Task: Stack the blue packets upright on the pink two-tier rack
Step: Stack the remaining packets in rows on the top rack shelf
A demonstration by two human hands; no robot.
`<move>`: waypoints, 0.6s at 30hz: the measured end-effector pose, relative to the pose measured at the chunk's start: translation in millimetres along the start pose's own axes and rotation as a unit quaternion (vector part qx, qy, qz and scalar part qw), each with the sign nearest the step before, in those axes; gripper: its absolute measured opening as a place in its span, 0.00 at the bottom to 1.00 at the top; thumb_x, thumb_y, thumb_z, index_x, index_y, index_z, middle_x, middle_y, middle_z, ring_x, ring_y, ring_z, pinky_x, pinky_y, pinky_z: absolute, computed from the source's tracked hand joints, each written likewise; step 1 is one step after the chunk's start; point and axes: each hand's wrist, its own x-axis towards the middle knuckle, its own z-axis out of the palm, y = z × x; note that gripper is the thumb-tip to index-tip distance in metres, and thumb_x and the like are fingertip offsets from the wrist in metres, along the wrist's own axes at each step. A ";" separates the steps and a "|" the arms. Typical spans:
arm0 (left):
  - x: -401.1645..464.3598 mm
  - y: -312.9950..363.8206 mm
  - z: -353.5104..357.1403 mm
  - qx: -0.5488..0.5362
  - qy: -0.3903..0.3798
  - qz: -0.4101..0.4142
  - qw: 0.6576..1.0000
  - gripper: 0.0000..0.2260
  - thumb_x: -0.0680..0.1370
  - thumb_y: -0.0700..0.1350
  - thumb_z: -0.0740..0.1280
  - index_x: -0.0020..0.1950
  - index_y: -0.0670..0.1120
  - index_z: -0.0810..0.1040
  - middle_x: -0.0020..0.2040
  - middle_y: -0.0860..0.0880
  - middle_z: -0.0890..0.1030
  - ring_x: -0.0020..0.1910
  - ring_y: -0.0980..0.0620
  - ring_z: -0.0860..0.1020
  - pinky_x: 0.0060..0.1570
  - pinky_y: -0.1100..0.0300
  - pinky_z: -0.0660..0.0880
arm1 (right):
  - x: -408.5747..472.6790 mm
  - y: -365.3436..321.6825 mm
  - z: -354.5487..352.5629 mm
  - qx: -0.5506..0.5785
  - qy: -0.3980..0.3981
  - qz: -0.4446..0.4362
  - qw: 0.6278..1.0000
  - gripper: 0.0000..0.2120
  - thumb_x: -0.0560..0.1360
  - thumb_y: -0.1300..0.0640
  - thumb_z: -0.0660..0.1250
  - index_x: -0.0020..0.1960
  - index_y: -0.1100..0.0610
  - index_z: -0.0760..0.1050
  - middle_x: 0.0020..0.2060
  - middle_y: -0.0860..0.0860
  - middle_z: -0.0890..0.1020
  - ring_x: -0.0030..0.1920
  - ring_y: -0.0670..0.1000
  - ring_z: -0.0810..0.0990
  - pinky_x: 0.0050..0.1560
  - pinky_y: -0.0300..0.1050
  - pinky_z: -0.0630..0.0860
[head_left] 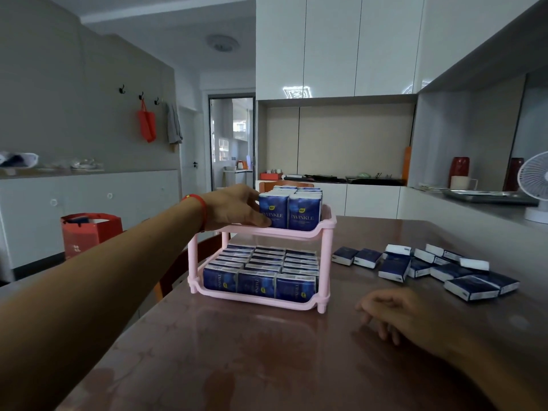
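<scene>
A pink two-tier rack [325, 253] stands on the brown table. Its lower tier is packed with upright blue packets [258, 284]. On the upper tier more blue packets [305, 213] stand upright at the right and middle. My left hand [234, 207] reaches to the upper tier's left side, its thumb and fingers pressed against the leftmost packet [274, 210] there. My right hand [382, 310] rests on the table to the right of the rack, fingers loosely curled, holding nothing. Several loose blue packets [427, 268] lie flat on the table at the right.
A wooden chair back [204, 250] stands behind the rack's left side. A red gift bag [89, 232] sits on the floor at the left. A white fan [535, 185] and a metal tray [486, 197] rest on the counter at the right.
</scene>
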 end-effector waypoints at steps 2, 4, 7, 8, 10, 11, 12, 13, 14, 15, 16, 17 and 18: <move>-1.4 1.7 -0.2 0.002 -0.002 -0.001 1.000 0.19 0.77 0.43 0.71 0.67 0.43 0.75 0.60 0.46 0.81 0.57 0.50 0.79 0.46 0.65 0.77 | 0.7 1.9 -0.3 0.009 0.007 0.000 1.000 0.10 0.81 0.54 0.63 0.51 0.54 0.83 0.42 0.49 0.86 0.33 0.47 0.80 0.35 0.42 0.78; -6.1 4.7 -1.5 0.005 -0.002 -0.003 1.000 0.22 0.77 0.44 0.71 0.69 0.43 0.73 0.61 0.45 0.80 0.59 0.48 0.79 0.52 0.59 0.78 | 1.0 4.9 -1.1 0.024 0.021 0.004 0.999 0.10 0.81 0.55 0.64 0.50 0.55 0.83 0.41 0.51 0.86 0.31 0.48 0.80 0.34 0.41 0.78; -19.7 8.8 -0.3 0.033 0.047 -0.002 0.998 0.28 0.76 0.44 0.72 0.75 0.45 0.67 0.64 0.45 0.78 0.63 0.46 0.77 0.65 0.47 0.75 | 2.9 14.2 -2.6 0.054 0.051 0.018 0.997 0.10 0.80 0.54 0.65 0.49 0.56 0.83 0.40 0.55 0.85 0.32 0.54 0.81 0.35 0.42 0.79; -26.1 7.9 3.6 0.056 0.096 0.012 0.994 0.29 0.76 0.43 0.72 0.75 0.46 0.66 0.64 0.45 0.77 0.62 0.46 0.77 0.64 0.47 0.75 | 4.9 18.9 -2.7 0.049 0.067 0.020 0.996 0.09 0.79 0.53 0.65 0.49 0.55 0.83 0.40 0.54 0.85 0.33 0.54 0.81 0.37 0.42 0.80; -44.9 5.6 20.9 0.108 0.270 0.079 0.954 0.26 0.75 0.39 0.71 0.71 0.47 0.68 0.59 0.46 0.77 0.55 0.50 0.77 0.56 0.52 0.79 | 11.1 32.0 -3.7 0.005 0.112 0.020 0.994 0.06 0.79 0.54 0.66 0.49 0.51 0.82 0.40 0.50 0.85 0.36 0.50 0.82 0.40 0.41 0.80; -58.1 5.7 36.2 0.128 0.366 0.140 0.911 0.21 0.74 0.36 0.70 0.66 0.47 0.71 0.55 0.47 0.77 0.50 0.52 0.76 0.52 0.54 0.79 | 14.1 38.6 -5.3 -0.025 0.137 0.022 0.990 0.04 0.79 0.54 0.67 0.49 0.48 0.81 0.41 0.47 0.84 0.39 0.46 0.82 0.43 0.41 0.79; -70.3 5.3 54.5 0.133 0.427 0.201 0.872 0.17 0.73 0.34 0.69 0.60 0.45 0.73 0.50 0.48 0.76 0.46 0.52 0.75 0.47 0.56 0.78 | 17.5 45.5 -7.5 -0.050 0.158 0.031 0.986 0.04 0.78 0.54 0.67 0.50 0.45 0.80 0.44 0.44 0.83 0.43 0.43 0.81 0.46 0.40 0.78; -84.3 8.2 75.9 0.125 0.440 0.249 0.854 0.15 0.72 0.33 0.67 0.55 0.45 0.73 0.48 0.49 0.75 0.44 0.52 0.73 0.44 0.58 0.76 | 20.6 52.1 -9.5 -0.064 0.175 0.043 0.982 0.05 0.78 0.54 0.68 0.52 0.45 0.79 0.47 0.43 0.82 0.46 0.41 0.80 0.47 0.39 0.77; -95.3 11.4 99.0 0.118 0.414 0.288 0.856 0.13 0.70 0.33 0.67 0.52 0.45 0.73 0.47 0.50 0.74 0.44 0.52 0.73 0.43 0.58 0.74 | 23.2 57.6 -11.6 -0.074 0.189 0.060 0.977 0.07 0.78 0.55 0.69 0.55 0.45 0.78 0.50 0.44 0.82 0.47 0.40 0.78 0.46 0.37 0.75; -101.3 15.2 121.9 0.118 0.360 0.319 0.869 0.13 0.69 0.34 0.67 0.51 0.46 0.73 0.48 0.51 0.74 0.45 0.53 0.72 0.43 0.58 0.73 | 25.7 62.9 -13.4 -0.086 0.200 0.079 0.973 0.10 0.77 0.56 0.69 0.58 0.48 0.78 0.53 0.46 0.81 0.47 0.40 0.77 0.46 0.37 0.73; -101.9 19.3 144.5 0.123 0.294 0.336 0.887 0.13 0.69 0.37 0.67 0.51 0.48 0.74 0.49 0.52 0.73 0.47 0.53 0.72 0.45 0.58 0.73 | 28.2 68.1 -14.6 -0.106 0.209 0.097 0.967 0.14 0.76 0.57 0.70 0.61 0.50 0.77 0.55 0.48 0.81 0.47 0.42 0.77 0.46 0.38 0.73; -98.0 23.9 165.1 0.125 0.229 0.335 0.905 0.14 0.69 0.39 0.67 0.52 0.50 0.74 0.50 0.54 0.73 0.48 0.54 0.72 0.47 0.58 0.74 | 30.8 73.5 -15.4 -0.130 0.215 0.111 0.962 0.17 0.75 0.57 0.70 0.64 0.51 0.76 0.55 0.50 0.80 0.46 0.43 0.77 0.46 0.40 0.73; -90.9 29.6 183.0 0.123 0.177 0.328 0.920 0.14 0.69 0.40 0.67 0.53 0.51 0.74 0.52 0.55 0.73 0.49 0.54 0.73 0.49 0.58 0.74 | 32.8 77.8 -14.9 -0.152 0.217 0.119 0.957 0.20 0.74 0.56 0.70 0.65 0.52 0.74 0.54 0.51 0.79 0.44 0.44 0.77 0.45 0.43 0.73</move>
